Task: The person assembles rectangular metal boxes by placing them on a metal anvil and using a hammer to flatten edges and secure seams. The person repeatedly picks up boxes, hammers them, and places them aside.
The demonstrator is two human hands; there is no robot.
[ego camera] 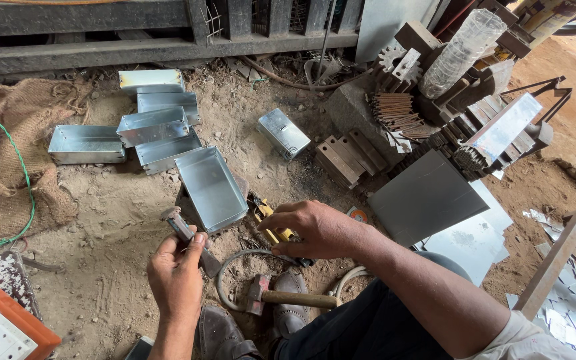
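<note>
the left hand (176, 272) grips a small metal tool (183, 228) on the dirt floor (115, 220), just before an open sheet-metal box (211, 188). the right hand (316, 229) closes loosely over yellow-handled snips (271, 225). a hammer (288, 298) lies below, near the shoes.

grey metal bar (185, 230) tilted, upright-ish; yellow-handled snips (271, 223) flat on dirt.
</note>
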